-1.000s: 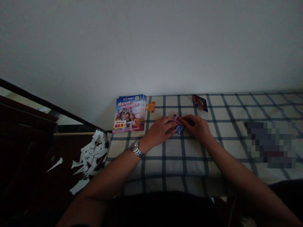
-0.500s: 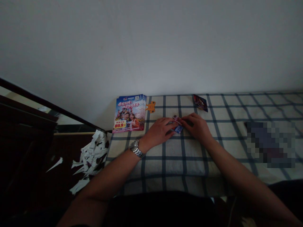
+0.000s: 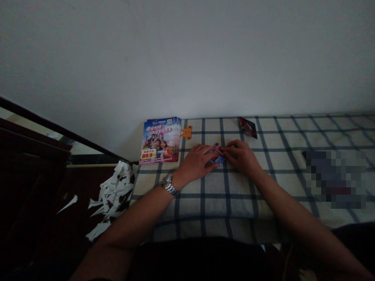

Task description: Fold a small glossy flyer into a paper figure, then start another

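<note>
Between front and back edges of the surface [image 3: 190, 203], left hand [image 3: 195, 162] and right hand [image 3: 243, 159] pinch a paper [image 3: 218, 159], seemingly part-folded. One piece [image 3: 248, 128] near the back edge looks folded; stacked flyers [image 3: 160, 140], unfolded, are left at the back-left corner.

pretty dim tbh, can't tell where the light's from. wall [image 3: 222, 74] looks grainy, palest low in the middle, lower left's nearly black. print on the paper [image 3: 218, 160] is mush, pixelated patch [image 3: 335, 179] at right.
</note>
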Demonstrator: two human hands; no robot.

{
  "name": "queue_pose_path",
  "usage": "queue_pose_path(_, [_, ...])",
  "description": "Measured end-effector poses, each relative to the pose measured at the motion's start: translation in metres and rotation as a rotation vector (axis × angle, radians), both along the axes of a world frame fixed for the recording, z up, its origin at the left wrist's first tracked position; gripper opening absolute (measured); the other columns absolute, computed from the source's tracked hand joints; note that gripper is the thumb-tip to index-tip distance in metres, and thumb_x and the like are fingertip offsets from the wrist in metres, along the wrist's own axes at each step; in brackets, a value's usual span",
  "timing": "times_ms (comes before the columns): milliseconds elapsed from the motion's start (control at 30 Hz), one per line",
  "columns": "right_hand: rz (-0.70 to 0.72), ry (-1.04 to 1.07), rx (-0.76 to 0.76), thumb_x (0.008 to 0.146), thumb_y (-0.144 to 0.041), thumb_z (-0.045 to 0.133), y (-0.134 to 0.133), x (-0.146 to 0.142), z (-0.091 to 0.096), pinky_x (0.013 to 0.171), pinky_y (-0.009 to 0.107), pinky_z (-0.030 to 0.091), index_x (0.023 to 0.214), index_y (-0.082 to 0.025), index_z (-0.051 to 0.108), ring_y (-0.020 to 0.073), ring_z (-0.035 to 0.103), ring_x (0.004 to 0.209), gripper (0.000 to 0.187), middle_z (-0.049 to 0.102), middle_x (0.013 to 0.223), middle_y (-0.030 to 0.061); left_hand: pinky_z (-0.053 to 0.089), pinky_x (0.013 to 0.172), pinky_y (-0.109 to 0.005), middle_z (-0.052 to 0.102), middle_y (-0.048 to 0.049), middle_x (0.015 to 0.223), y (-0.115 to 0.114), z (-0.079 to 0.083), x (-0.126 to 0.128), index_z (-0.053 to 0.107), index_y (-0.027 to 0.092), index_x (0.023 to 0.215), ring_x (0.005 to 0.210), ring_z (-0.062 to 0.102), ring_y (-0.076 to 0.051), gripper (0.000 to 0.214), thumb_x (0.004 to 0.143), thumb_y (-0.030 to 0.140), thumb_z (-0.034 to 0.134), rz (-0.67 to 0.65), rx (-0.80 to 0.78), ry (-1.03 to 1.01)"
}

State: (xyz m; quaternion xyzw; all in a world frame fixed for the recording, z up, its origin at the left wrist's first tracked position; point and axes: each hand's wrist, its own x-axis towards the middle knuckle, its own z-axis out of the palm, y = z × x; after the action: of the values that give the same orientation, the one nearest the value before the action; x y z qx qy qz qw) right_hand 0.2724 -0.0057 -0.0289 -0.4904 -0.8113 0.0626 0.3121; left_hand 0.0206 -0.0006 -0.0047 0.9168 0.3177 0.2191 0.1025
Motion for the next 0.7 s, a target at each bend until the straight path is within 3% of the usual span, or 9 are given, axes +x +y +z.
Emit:
queue_pose_path(333, [0.029,0.002,0.001,0.100,-0.031,0.065,-0.0012,-0.0008,0.0031,0.091,0.047,0.055,0.105,-0.025,0.081,0.0271,0.064,0.098,0.018,0.072,0.115,0.0094,0.046,0.110,-0.051,0.063,-0.0066,0.135,0.0041,-0.0029,-0.0018,0.069,0.025,0.124,0.123,0.058,-0.027,0.025,0.100,0.025,0.065,0.038,0.046,-0.006])
queue_pose_path(533, [0.059,0.004,0.016,0.100,-0.029,0.064,-0.0016,-0.0005,0.0054,0.095,0.050,0.055,0.104,-0.024,0.081,0.0288,0.064,0.105,0.018,0.074,0.120,0.0097,0.046,0.112,-0.053,0.060,-0.0078,0.138,0.0025,-0.0026,-0.0034,0.069,0.027,0.128,0.127,0.055,-0.029,0.031,0.098,0.036,0.070,0.071,0.039,-0.006])
queue_pose_path(700, [0.076,0.031,-0.006,0.099,-0.028,0.065,-0.0025,-0.0010,0.0104,0.102,0.055,0.055,0.102,-0.026,0.081,0.0312,0.065,0.114,0.017,0.074,0.125,0.0091,0.045,0.116,-0.052,0.056,-0.0083,0.143,0.0048,-0.0040,-0.0065,0.068,0.028,0.130,0.133,0.052,-0.029,0.033,0.097,0.022,0.066,0.121,0.044,-0.005])
